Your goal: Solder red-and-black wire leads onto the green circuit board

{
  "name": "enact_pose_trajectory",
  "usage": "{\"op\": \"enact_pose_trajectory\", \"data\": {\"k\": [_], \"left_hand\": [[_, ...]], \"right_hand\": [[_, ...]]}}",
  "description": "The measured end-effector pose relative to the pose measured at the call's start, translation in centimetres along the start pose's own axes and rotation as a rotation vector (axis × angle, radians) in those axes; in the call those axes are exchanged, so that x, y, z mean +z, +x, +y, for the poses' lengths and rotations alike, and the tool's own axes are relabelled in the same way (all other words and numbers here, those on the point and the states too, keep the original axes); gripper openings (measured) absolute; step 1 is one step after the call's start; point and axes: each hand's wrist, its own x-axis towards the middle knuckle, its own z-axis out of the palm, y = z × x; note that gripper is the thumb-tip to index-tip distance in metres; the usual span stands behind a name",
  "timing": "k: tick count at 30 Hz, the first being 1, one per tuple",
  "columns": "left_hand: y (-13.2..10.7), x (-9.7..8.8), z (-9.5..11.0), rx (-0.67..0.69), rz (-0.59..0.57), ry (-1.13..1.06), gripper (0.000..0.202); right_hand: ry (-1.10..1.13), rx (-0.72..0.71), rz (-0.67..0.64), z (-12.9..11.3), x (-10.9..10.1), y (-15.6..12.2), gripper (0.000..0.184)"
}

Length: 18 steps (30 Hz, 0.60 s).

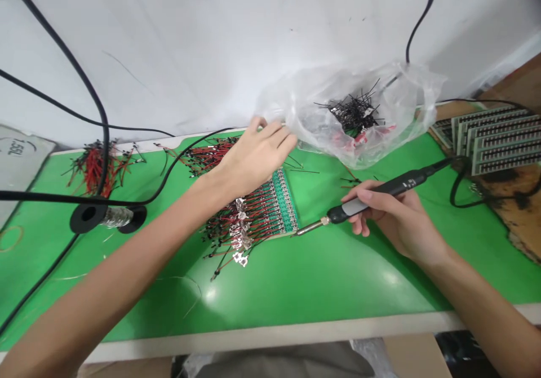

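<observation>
- My right hand is closed on the soldering iron in a pen grip, which gives fine tip control; the tip sits just right of the board, apart from it.
- My left hand is open and holds nothing, poised above the wires, near the bag.
- The board lies mid-mat, its wires fanned left, leaving its right edge exposed.
- Spare boards are stacked far right, within reach.

view: head-worn | facing: forward and down | range: close above left hand, right hand, green workbench
</observation>
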Motion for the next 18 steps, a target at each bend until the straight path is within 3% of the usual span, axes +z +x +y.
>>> {"op": "enact_pose_trajectory", "data": {"k": [4,10,14,18], "left_hand": [[-3.7,-1.2,0.7,0.009,0.055,0.086,0.025],[-9.8,-2.7,3.2,-0.137,0.147,-0.240,0.017],[-11.3,-3.0,5.3,-0.229,0.196,-0.445,0.021],[-11.3,-2.8,6.6,-0.336,0.267,-0.486,0.023]], "right_hand": [[-0.008,0.002,-0.009,0.1,0.0,0.1,0.017],[-0.013,0.003,-0.027,0.6,0.0,0.6,0.016],[-0.019,0.014,-0.020,0.9,0.0,0.8,0.016],[-0.031,0.022,-0.014,0.7,0.1,0.8,0.016]]}}
